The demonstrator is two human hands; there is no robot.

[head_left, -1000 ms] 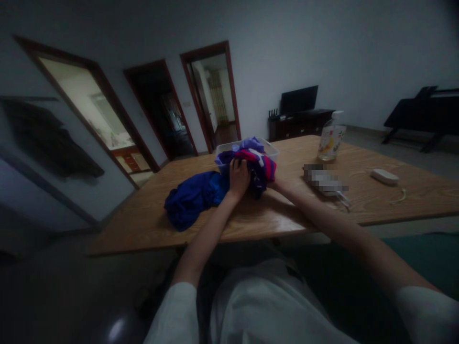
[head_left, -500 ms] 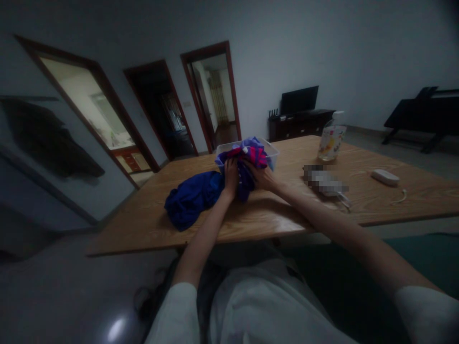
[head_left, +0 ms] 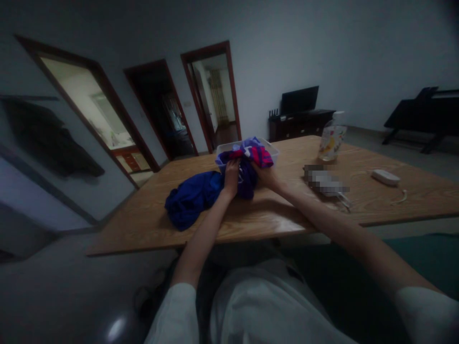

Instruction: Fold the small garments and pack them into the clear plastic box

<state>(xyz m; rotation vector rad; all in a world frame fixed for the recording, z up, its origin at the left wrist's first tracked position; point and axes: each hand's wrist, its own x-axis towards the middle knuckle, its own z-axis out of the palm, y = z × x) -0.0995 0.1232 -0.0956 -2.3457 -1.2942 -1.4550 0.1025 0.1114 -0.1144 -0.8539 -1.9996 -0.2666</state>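
Magenta end of purple cloth [head_left: 247,180] shifted rightward; cloth bunched between left fingers [head_left: 233,165] and right fingers [head_left: 258,171], both curled onto it.

The fingertips of the right hand [head_left: 267,177] are hidden in bunched purple cloth [head_left: 246,177]; those of the left hand [head_left: 232,177] are blurred. Just beyond the fingers, the cloth hides much of a clear bin [head_left: 274,150]. Right of the fingers, pixelation masks a pale object [head_left: 325,185]; farther right, the picture's edge crops black furniture [head_left: 426,113].

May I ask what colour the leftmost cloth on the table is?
The leftmost cloth is blue, in the head view.
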